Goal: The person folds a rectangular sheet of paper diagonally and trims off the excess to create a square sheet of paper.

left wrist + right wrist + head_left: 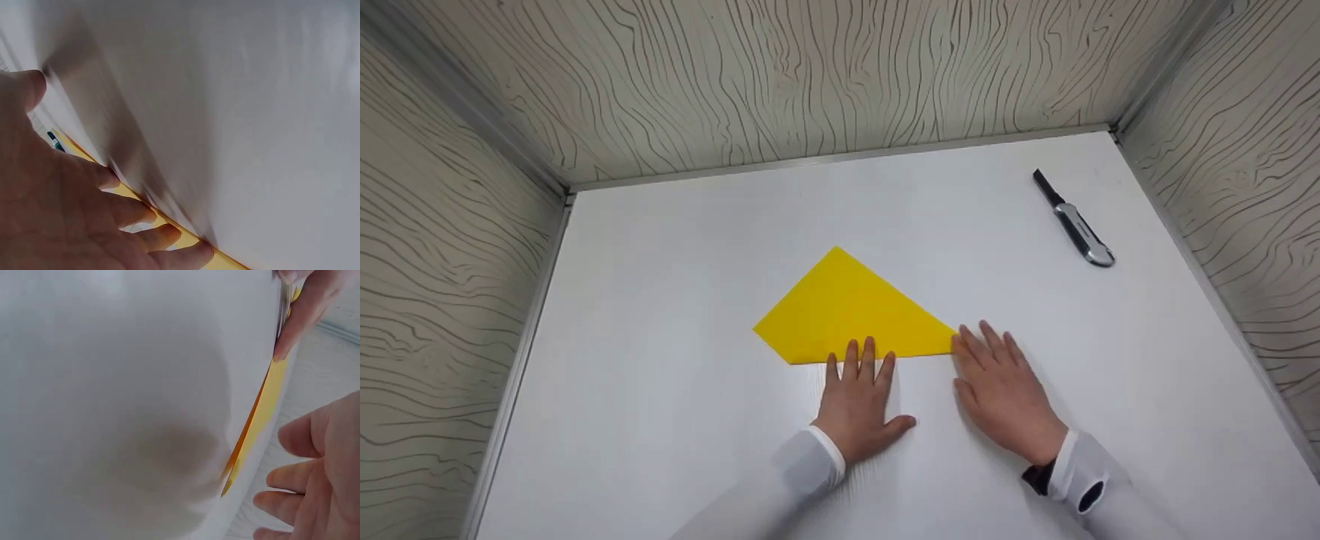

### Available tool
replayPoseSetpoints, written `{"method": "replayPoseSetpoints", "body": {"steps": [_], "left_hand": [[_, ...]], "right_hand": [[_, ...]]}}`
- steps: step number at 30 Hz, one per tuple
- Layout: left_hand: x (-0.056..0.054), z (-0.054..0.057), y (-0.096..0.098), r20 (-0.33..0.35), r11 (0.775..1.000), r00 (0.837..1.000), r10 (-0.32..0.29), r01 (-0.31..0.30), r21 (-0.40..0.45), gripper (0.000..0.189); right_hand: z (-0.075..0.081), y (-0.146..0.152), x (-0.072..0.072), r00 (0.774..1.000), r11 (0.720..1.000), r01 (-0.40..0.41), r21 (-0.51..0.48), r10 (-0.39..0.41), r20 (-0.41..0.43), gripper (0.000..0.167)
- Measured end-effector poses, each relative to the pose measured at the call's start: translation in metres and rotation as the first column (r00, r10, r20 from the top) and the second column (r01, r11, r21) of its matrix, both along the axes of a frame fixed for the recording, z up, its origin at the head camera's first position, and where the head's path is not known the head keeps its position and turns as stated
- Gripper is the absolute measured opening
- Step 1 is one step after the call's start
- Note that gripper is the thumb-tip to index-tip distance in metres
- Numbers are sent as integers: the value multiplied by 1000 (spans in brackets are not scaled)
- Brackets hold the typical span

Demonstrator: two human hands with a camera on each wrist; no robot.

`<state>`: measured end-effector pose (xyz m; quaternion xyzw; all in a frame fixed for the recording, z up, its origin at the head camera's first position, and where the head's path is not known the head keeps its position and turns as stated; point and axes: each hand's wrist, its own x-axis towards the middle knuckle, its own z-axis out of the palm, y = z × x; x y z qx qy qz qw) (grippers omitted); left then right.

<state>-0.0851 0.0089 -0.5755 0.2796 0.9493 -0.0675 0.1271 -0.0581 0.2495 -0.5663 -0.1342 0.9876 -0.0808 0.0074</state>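
A folded sheet of yellow paper [847,304] lies on the white table, its long near edge toward me. My left hand [859,412] is palm down with fingers spread, the fingertips resting on the paper along that near edge. In the left wrist view the fingers [132,212] reach over the yellow edge. At the paper's right corner is my right hand [1006,397], fingers fairly straight, the foremost ones at or beside the corner. The right wrist view shows the paper's layers [256,416] slightly apart along the near edge, close to the right hand [320,478].
A grey and black utility knife [1076,225] lies at the back right of the white table [682,255]. Wood-patterned panels [810,82] stand along the back and both sides, with a metal strip at the table's edges.
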Motion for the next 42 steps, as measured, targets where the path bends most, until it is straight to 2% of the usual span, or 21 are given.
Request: {"method": "replayPoseSetpoints", "body": {"steps": [3,5,8,14,21,27,32,42], "left_hand": [[0,0,1,5,1000,1000,4,-4,5,98],[1,-1,1,1,1000,1000,3,-3,6,97],[2,-2,0,-15,1000,1000,7,-7,-8,96],[0,-2,-4,-16,999,1000,25,-26,-45,92],[-1,2,-12,-11,999,999,44,-44,-17,88],[-4,-3,-24,-14,998,997,70,-70,-6,95],[-5,-5,-33,-11,996,996,91,-90,26,89],[-3,-3,-40,-10,993,994,105,-105,52,89]], "right_hand": [[-3,-14,-3,995,996,-91,7,91,48,63],[-4,-20,-4,991,994,-113,3,112,67,65],[-7,-21,-3,990,995,-104,-9,104,92,66],[-9,-20,-2,993,996,-90,17,89,80,66],[-10,-22,0,994,996,-90,24,89,61,64],[-8,-24,-1,995,997,-78,2,78,55,63],[-7,-23,-1,996,998,-64,11,64,61,63],[-11,-17,0,997,999,-53,9,52,49,64]]}}
